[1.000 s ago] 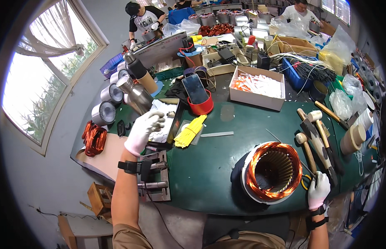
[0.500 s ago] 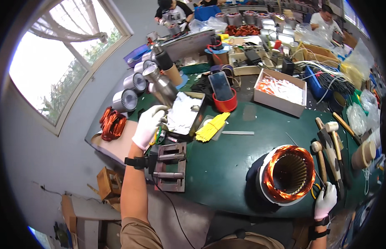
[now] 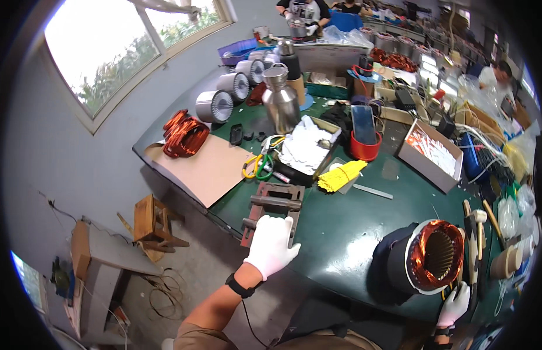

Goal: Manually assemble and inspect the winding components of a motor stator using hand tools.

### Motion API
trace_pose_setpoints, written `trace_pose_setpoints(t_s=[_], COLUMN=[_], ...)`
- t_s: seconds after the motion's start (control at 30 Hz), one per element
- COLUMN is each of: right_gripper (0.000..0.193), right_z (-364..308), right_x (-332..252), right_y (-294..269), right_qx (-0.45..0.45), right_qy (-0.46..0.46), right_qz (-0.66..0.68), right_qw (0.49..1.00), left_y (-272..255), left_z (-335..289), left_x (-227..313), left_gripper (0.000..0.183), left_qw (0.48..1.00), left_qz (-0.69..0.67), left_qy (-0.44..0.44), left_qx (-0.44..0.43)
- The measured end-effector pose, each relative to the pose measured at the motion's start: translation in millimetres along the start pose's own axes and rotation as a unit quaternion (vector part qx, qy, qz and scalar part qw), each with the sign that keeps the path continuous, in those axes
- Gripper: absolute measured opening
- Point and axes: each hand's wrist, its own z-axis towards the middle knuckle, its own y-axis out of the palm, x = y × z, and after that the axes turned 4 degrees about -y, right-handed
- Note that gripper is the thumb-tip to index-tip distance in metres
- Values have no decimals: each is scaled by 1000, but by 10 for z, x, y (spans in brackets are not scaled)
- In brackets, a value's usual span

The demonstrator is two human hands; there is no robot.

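Observation:
My left hand (image 3: 272, 246), in a white glove, lies over the near bar of a metal fixture (image 3: 278, 191). Its fingers are curled together with the tips hidden, and the thumb stands out to the right. Whether they grip the bar cannot be made out. At the right edge, my gloved right hand (image 3: 454, 306) is closed beside the stator, fingers close to a yellow-handled tool; what it holds is unclear. The stator (image 3: 406, 265), a cylinder with copper windings (image 3: 423, 251) round its slotted bore, stands tilted on the green table (image 3: 335, 233).
Green- and yellow-handled tools (image 3: 257, 167) lie by a tray of white paper pieces (image 3: 306, 146). Yellow strips (image 3: 342, 176), copper coils (image 3: 185, 134), a steel flask (image 3: 281, 102) and a red cup holding a phone (image 3: 364, 128) stand around. Mallets (image 3: 479, 217) lie right. Other people work behind.
My left hand has come down from beside the paper tray onto the metal fixture. My right hand stays beside the stator. The whole view has swung left.

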Motion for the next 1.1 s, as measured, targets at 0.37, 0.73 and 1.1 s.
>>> trace_pose_setpoints(t_s=[0.37,0.73,1.1], right_gripper=[25,25,41], right_z=[13,107,-62], right_x=[58,-282,386], right_y=[54,-174,215], right_qx=[1,53,-40], right_qy=[-6,-68,46], right_qz=[11,-100,-87], right_qw=[1000,991,994], left_y=[-389,-376,-346], left_z=[87,-83,-89], left_x=[-646,-1108,-1261], left_gripper=[29,34,36], left_qw=[984,975,947], left_qz=[-179,-213,-295], left_qy=[-12,-27,-117], left_qx=[-4,49,53])
